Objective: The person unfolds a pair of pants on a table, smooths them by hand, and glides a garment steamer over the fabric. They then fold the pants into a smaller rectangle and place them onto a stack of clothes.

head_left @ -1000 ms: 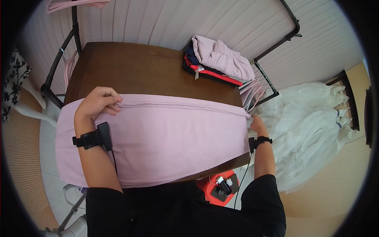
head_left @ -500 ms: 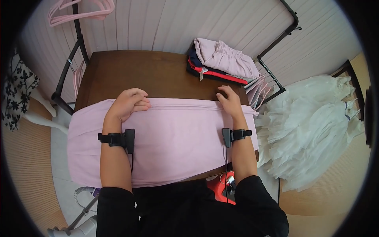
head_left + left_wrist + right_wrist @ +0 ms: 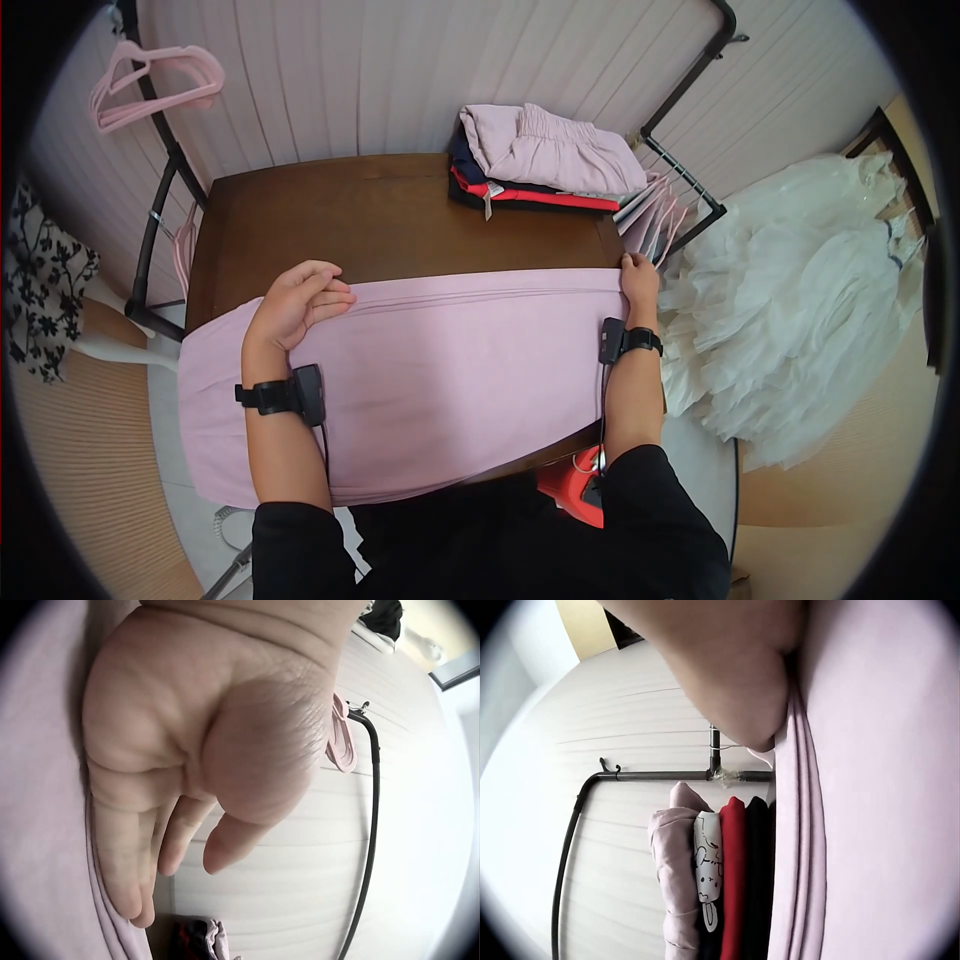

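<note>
A pink cloth [image 3: 450,370] lies spread over the front part of the brown table [image 3: 300,220], with narrow layered folds along its far edge. The left hand [image 3: 300,304] rests its side on the cloth near that edge, at the left; in the left wrist view the hand [image 3: 202,735] has its fingers extended and holds nothing. At the far right corner of the cloth, the right hand [image 3: 641,287] pinches the folded edge; in the right wrist view the hand [image 3: 742,682] covers the end of the folds [image 3: 799,825], and its fingertips are mostly hidden.
Folded clothes [image 3: 550,160] are stacked at the table's back right. Black racks stand on both sides, with pink hangers [image 3: 160,85] at the left. White dresses [image 3: 790,310] hang at the right, a patterned garment [image 3: 45,290] at the left. A red stool [image 3: 575,488] is below the table's front edge.
The right hand left the cloth's right corner, moved inward with loose fingers, then went back out to the corner and grips it. The left hand shifted slightly along the folded edge. The view has shifted.
</note>
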`<control>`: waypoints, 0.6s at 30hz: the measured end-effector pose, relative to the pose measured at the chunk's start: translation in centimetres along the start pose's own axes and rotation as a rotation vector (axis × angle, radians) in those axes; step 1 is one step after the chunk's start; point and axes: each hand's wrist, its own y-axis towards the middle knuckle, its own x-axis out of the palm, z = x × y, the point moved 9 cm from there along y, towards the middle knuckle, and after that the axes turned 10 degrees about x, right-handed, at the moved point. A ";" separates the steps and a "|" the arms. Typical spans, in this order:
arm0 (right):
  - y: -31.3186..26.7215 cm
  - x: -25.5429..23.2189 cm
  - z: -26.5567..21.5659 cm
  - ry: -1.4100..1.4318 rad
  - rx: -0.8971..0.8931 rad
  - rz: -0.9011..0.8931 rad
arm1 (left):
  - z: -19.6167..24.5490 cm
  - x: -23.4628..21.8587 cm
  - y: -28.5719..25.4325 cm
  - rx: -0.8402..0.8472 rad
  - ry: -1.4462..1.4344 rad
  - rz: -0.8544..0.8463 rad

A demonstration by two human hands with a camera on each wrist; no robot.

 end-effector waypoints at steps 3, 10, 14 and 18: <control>-0.6 -0.4 -1.0 0.017 -0.072 0.030 | 1.1 1.9 -0.1 0.106 -0.025 -0.082; -8.7 -0.8 -10.7 0.097 -0.706 -0.001 | 1.1 4.3 1.3 0.378 0.130 -0.094; -16.1 1.3 -14.9 0.159 -0.890 -0.404 | 2.2 4.0 0.9 0.530 0.430 -0.050; -20.7 2.9 -16.6 0.091 -1.090 -0.600 | 2.8 6.6 0.0 0.696 0.770 -0.167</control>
